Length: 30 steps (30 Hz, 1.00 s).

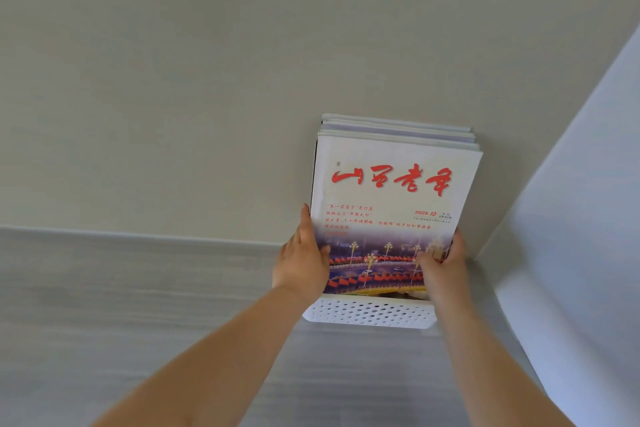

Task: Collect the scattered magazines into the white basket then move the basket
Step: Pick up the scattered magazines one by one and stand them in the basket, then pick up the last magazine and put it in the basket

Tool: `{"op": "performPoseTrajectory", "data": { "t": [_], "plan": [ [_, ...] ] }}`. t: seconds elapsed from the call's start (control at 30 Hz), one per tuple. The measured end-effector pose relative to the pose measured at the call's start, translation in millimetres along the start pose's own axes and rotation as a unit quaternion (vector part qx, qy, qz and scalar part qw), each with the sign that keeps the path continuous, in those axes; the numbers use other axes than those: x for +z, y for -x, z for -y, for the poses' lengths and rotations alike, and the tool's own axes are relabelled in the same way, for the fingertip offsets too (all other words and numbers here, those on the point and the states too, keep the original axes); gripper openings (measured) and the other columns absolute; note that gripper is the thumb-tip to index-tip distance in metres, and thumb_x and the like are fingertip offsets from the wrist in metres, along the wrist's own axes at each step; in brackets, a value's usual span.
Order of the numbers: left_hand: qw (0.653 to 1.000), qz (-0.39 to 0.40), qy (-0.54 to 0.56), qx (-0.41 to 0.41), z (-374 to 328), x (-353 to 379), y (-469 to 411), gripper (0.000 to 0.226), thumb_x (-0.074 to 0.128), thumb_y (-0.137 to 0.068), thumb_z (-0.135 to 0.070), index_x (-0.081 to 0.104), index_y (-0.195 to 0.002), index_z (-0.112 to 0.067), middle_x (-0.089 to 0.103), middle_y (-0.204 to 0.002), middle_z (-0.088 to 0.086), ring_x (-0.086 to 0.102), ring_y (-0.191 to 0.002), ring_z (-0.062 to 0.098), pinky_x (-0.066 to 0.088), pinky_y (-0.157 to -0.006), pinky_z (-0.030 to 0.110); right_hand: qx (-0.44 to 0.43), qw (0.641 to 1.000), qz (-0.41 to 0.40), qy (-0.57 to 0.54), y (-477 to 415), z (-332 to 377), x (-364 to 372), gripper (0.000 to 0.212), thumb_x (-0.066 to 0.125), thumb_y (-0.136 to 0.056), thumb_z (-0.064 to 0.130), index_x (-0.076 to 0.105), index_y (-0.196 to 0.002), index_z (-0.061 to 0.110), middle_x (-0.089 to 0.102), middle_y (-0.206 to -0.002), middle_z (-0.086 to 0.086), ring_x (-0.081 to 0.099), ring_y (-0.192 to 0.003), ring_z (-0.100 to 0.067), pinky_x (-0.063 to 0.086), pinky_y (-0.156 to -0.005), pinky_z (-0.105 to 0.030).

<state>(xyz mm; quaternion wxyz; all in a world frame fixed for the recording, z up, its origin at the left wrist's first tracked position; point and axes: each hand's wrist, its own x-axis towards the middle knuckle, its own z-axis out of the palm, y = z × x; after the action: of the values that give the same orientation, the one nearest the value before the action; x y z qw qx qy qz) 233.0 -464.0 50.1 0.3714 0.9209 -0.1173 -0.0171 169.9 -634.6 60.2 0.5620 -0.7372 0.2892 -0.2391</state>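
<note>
A white perforated basket (370,314) sits on the grey floor against a beige wall, close to a corner. A stack of several magazines (394,191) stands upright in it; the front one is white with red brush lettering and a night street photo. My left hand (303,262) holds the stack's left edge, thumb on the front cover. My right hand (441,265) grips the lower right edge, thumb over the cover and fingers behind. Most of the basket's sides are hidden by the magazines and my hands.
The beige wall (207,80) rises directly behind the basket. A pale blue-white wall or panel (571,218) closes off the right side, forming a corner. Grey wood-grain floor (121,305) stretches out to the left and toward me.
</note>
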Motion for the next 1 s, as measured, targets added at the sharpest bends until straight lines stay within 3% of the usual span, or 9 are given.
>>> {"op": "performPoseTrajectory", "data": {
  "t": [0.07, 0.17, 0.27, 0.37, 0.43, 0.53, 0.67, 0.8, 1.0],
  "plan": [
    [1.000, 0.017, -0.001, 0.011, 1.6, -4.9, 0.3, 0.074, 0.043, -0.089, -0.020, -0.008, -0.141, -0.021, 0.041, -0.140, 0.010, 0.042, -0.124, 0.031, 0.035, -0.104, 0.044, 0.004, 1.000, 0.006, 0.005, 2.4, 2.8, -2.2, 0.057, 0.050, -0.085, 0.002, 0.028, -0.133, 0.022, 0.045, -0.133, -0.004, 0.047, -0.113, -0.023, 0.040, -0.089, -0.033],
    [0.999, 0.026, -0.004, 0.023, 7.6, -18.4, 10.6, 0.072, 0.046, -0.088, -0.023, -0.002, -0.142, -0.022, 0.023, -0.151, 0.003, 0.025, -0.136, 0.024, 0.021, -0.112, 0.038, -0.029, 0.999, -0.033, 0.018, 15.0, 9.1, -3.7, 0.050, 0.046, -0.084, -0.002, 0.034, -0.127, 0.022, 0.049, -0.117, -0.002, 0.052, -0.096, -0.023, 0.050, -0.072, -0.024],
    [1.000, 0.005, 0.016, 0.022, 22.4, -39.7, 37.2, 0.063, 0.047, -0.088, -0.025, 0.013, -0.141, -0.023, 0.023, -0.151, 0.001, 0.022, -0.138, 0.020, 0.018, -0.112, 0.034, -0.077, 0.992, -0.092, 0.047, 36.4, 16.0, -0.9, 0.042, 0.044, -0.083, 0.000, 0.042, -0.120, 0.017, 0.054, -0.114, -0.005, 0.054, -0.099, -0.028, 0.046, -0.082, -0.035],
    [0.997, -0.028, 0.065, 0.009, 53.6, -71.2, 77.5, 0.051, 0.051, -0.087, -0.022, 0.034, -0.135, -0.021, 0.039, -0.143, 0.001, 0.033, -0.132, 0.017, 0.024, -0.106, 0.024, -0.078, 0.990, -0.089, 0.078, 68.1, 24.3, 14.3, 0.052, 0.045, -0.079, -0.007, 0.040, -0.129, 0.006, 0.048, -0.133, -0.018, 0.045, -0.121, -0.034, 0.038, -0.098, -0.039],
    [0.995, -0.038, 0.091, -0.026, 84.2, -95.8, 110.6, 0.042, 0.052, -0.086, -0.021, 0.045, -0.127, -0.020, 0.049, -0.134, 0.000, 0.041, -0.126, 0.016, 0.029, -0.099, 0.018, -0.097, 0.988, -0.054, 0.105, 97.5, 30.4, 30.7, 0.054, 0.046, -0.078, -0.010, 0.040, -0.130, 0.003, 0.039, -0.140, -0.020, 0.034, -0.131, -0.032, 0.028, -0.109, -0.042],
    [0.987, -0.043, 0.105, -0.114, 140.1, -131.5, 160.8, 0.033, 0.052, -0.087, -0.021, 0.052, -0.120, -0.020, 0.054, -0.127, -0.002, 0.047, -0.120, 0.014, 0.033, -0.090, 0.016, -0.125, 0.980, 0.006, 0.155, 145.3, 36.4, 63.3, 0.047, 0.049, -0.080, -0.009, 0.047, -0.125, 0.001, 0.039, -0.141, -0.021, 0.031, -0.133, -0.032, 0.022, -0.110, -0.040],
    [0.974, -0.061, 0.073, -0.207, 216.3, -174.8, 222.3, 0.032, 0.050, -0.088, -0.019, 0.053, -0.120, -0.019, 0.052, -0.131, 0.001, 0.047, -0.121, 0.018, 0.035, -0.095, 0.022, -0.134, 0.970, 0.113, 0.167, 220.4, 34.3, 123.5, 0.043, 0.049, -0.079, -0.011, 0.051, -0.120, -0.002, 0.046, -0.134, -0.024, 0.040, -0.127, -0.035, 0.026, -0.108, -0.038],
    [0.956, -0.130, 0.019, -0.263, 284.3, -225.2, 268.1, 0.031, 0.055, -0.084, -0.013, 0.058, -0.115, -0.013, 0.055, -0.129, 0.010, 0.048, -0.118, 0.029, 0.036, -0.099, 0.033, -0.142, 0.928, 0.245, 0.243, 299.8, 11.2, 186.4, 0.046, 0.051, -0.080, -0.005, 0.047, -0.125, 0.002, 0.044, -0.138, -0.019, 0.037, -0.130, -0.030, 0.021, -0.108, -0.029],
    [0.884, -0.185, -0.124, -0.411, 378.9, -307.9, 299.7, 0.059, 0.059, -0.080, -0.031, 0.037, -0.133, -0.016, 0.023, -0.150, 0.013, 0.013, -0.139, 0.031, 0.009, -0.113, 0.047, -0.204, 0.834, 0.361, 0.364, 366.8, -15.2, 243.5, 0.058, 0.046, -0.088, 0.029, 0.020, -0.140, 0.020, 0.012, -0.154, -0.004, 0.008, -0.142, -0.017, 0.005, -0.112, -0.023]
  ]
}}
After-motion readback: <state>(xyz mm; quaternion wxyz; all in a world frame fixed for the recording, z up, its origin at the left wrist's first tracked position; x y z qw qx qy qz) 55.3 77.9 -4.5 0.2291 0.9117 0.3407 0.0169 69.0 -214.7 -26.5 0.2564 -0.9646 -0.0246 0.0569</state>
